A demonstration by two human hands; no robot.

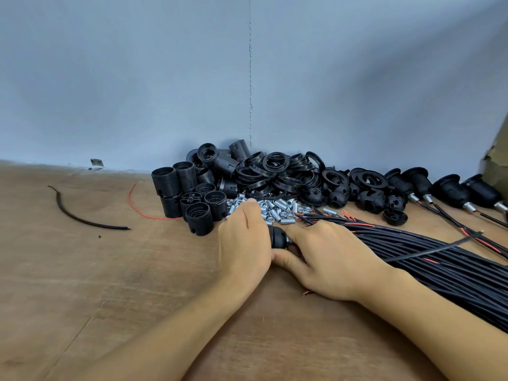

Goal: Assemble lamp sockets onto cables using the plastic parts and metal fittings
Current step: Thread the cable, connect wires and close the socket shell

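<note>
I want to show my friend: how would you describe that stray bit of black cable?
On the wooden table, look left of the heap of black threaded sockets. A short black cable piece lies curved there. It is thicker than the thin red wire beside it and lies apart from the cable bundle at right.

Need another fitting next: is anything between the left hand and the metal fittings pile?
Nothing visible: the left hand reaches the near edge of the metal fittings; the right hand holds a black socket cap.
</note>
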